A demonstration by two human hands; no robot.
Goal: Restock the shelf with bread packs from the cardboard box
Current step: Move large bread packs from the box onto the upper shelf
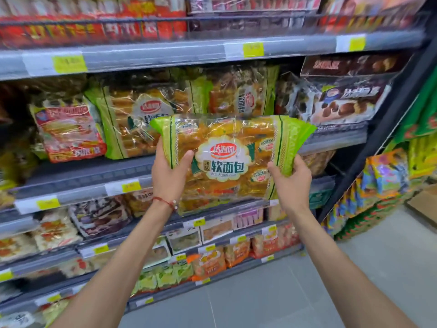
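I hold a green-edged clear bread pack (227, 159) with a red logo up in front of the middle shelf (78, 178). My left hand (169, 176) grips its left end, thumb across the front. My right hand (289, 183) grips its lower right end. Behind it, two packs of the same bread (142, 119) (246, 95) stand on that shelf. A brown corner at the far right may be the cardboard box (423, 202), mostly out of frame.
A red-and-white pack (68, 131) stands left of the bread. Dark cake packs (343, 100) are stacked on the right. Lower shelves (212, 235) hold several small snack packs. A black upright (378, 129) ends the shelving, with colourful bags (387, 176) beyond. Grey floor (272, 299) below.
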